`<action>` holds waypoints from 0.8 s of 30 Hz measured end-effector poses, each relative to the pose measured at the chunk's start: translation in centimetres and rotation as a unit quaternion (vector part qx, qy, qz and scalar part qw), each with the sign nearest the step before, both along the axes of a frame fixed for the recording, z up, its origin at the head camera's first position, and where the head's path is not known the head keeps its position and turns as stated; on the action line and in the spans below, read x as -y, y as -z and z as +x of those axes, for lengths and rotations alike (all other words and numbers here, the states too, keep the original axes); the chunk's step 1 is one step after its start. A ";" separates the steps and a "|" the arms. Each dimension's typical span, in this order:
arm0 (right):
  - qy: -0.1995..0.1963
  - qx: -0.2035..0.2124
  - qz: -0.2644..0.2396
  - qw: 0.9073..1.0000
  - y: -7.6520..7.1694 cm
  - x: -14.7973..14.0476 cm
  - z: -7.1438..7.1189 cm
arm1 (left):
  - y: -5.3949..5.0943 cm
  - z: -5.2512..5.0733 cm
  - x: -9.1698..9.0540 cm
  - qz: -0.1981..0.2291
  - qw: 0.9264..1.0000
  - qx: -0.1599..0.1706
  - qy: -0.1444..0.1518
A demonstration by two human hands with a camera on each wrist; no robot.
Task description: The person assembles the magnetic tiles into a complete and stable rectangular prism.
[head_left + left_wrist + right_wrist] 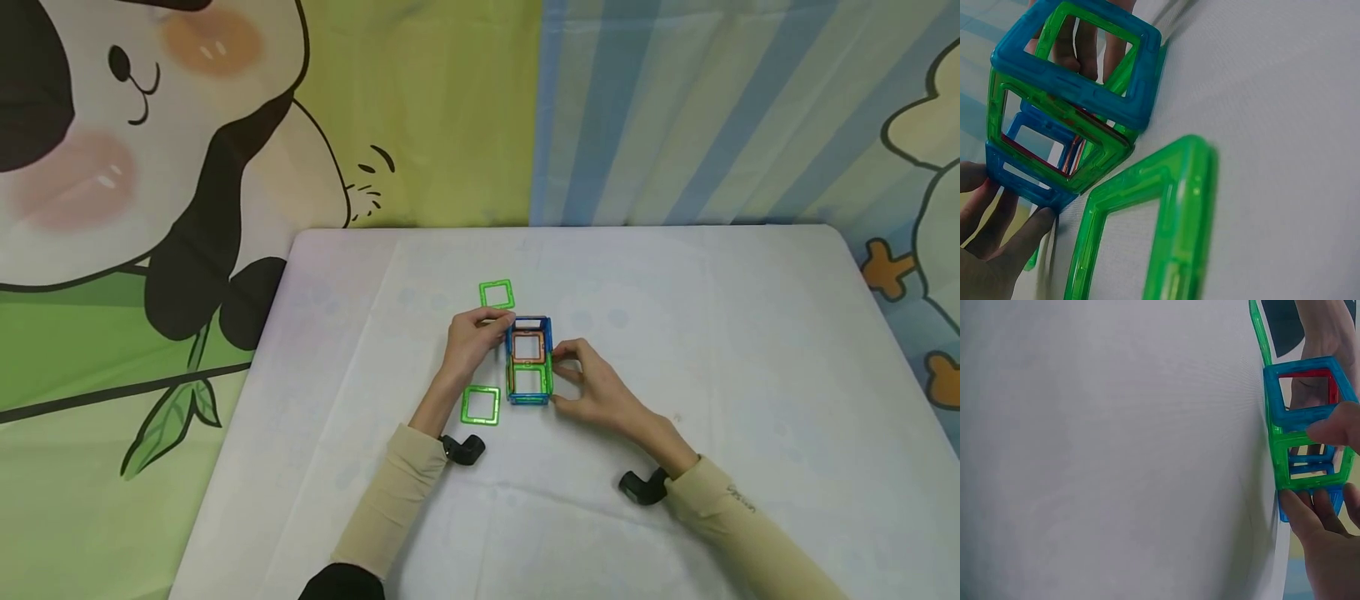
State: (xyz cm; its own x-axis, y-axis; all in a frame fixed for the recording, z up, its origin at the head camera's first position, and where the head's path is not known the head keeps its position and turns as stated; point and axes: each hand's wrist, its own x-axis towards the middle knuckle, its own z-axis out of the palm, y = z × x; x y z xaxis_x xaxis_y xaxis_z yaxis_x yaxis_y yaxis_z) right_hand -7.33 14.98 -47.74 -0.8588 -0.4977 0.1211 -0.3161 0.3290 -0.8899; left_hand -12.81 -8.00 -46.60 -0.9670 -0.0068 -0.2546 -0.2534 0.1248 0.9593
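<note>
A small open box of magnetic tiles stands on the table, made of blue and green square frames with an orange-red one showing inside. At its far left corner my left hand pinches a blue tile between thumb and fingers. My right hand holds the box's right side, thumb near the front corner and fingertips farther back against the tiles. One loose green tile lies at the near left of the box. Another green tile lies beyond my left hand.
A white cloth covers the table, which meets a printed curtain at its back edge. Black wrist cameras sit at both cuffs.
</note>
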 end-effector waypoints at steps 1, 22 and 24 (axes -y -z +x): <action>0.001 -0.002 0.003 1.000 0.1 0.0 0.0 | 0.0 0.0 0.0 0.000 1.000 0.000 0.000; 0.072 -0.020 0.088 0.993 -0.5 2.4 3.0 | -0.2 0.0 0.0 -0.009 1.000 -0.013 0.009; 0.083 -0.027 0.092 0.992 -0.4 2.5 3.2 | -0.2 0.1 0.0 -0.010 1.000 -0.014 0.012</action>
